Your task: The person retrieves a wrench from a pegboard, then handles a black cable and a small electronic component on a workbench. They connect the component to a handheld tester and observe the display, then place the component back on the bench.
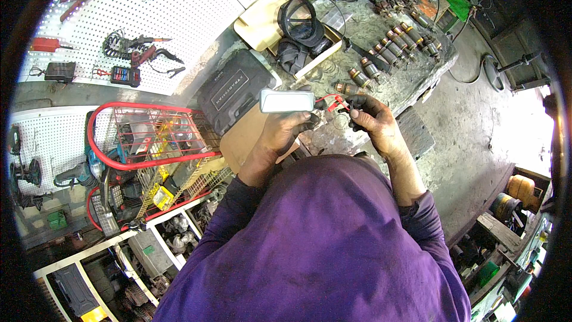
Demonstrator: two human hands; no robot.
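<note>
My left hand (282, 133) is closed on a pale rectangular device (287, 101) with a glossy top and rounded corners; I cannot make out its exact kind. A thin red lead (332, 101) runs from beside the device across to my right hand (375, 120). My right fingers pinch a small dark end piece of that lead, partly hidden behind the thumb. Both hands are over the near edge of a stained workbench (381, 92). Just beyond them lies a copper-ended motor armature (349, 88), apart from my hands.
Several more armatures (390, 50) line the bench. A black tool case (235, 89) and an open carton (316, 68) with a dark cap (300, 21) stand left of them. At left is a red-rimmed wire cart (152, 164) below a tool pegboard (155, 6).
</note>
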